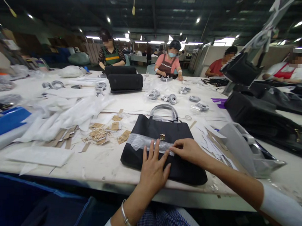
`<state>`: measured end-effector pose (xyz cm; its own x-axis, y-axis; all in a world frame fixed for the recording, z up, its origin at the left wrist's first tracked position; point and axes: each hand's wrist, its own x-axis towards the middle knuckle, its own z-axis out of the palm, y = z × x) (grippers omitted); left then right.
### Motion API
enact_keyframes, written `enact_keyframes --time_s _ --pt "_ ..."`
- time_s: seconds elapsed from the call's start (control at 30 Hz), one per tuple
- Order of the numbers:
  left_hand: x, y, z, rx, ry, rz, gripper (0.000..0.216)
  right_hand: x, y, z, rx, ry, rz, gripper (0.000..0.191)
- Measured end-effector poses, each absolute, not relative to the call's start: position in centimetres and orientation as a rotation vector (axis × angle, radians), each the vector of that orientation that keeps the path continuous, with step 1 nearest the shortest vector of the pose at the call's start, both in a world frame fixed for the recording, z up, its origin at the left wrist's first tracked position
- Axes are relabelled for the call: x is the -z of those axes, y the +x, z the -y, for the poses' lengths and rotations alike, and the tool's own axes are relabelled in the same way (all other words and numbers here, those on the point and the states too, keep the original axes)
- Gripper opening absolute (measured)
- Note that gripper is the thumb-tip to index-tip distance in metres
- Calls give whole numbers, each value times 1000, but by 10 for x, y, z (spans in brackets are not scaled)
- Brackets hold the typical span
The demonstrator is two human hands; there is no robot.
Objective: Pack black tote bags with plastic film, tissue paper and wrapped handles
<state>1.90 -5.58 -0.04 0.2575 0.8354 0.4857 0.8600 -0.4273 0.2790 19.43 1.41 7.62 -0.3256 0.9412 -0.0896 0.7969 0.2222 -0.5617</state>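
A black handbag [137,163] with a gold clasp [162,137] lies on the white table in front of me, its wrapped handles [164,108] pointing away. Across its front runs a strip of translucent wrapping film [139,141]. My left hand [154,166] rests flat on the bag, fingers spread over the strip's lower edge. At the strip's right end, my right hand [187,150] pinches the film between thumb and forefinger. The strip's middle is partly hidden under my left fingers.
Left of the bag lie brown paper tags [101,133] with strings and white foam sheets [55,120]. Paper strips [218,144] and more black bags [263,123] are on the right. Several wrapped handle coils [172,99] sit beyond. Co-workers [168,61] sit across the table.
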Motion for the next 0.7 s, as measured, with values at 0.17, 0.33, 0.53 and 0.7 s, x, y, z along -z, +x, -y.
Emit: enact_keyframes --time_s 0.17,0.33,0.53,0.7 --pt "2 18 54 955 -2475 1656 52 -73 187 -21 -507 -1752 2423 28" --pt "-1 15 53 971 -2539 1697 51 -80 181 -19 -424 -1801 2510 23" --pt "1 16 53 914 -2511 1679 51 -87 173 -18 -375 -1812 2589 27" --pt "5 17 54 858 -2469 1680 50 -98 196 -17 -46 -1992 2640 44"
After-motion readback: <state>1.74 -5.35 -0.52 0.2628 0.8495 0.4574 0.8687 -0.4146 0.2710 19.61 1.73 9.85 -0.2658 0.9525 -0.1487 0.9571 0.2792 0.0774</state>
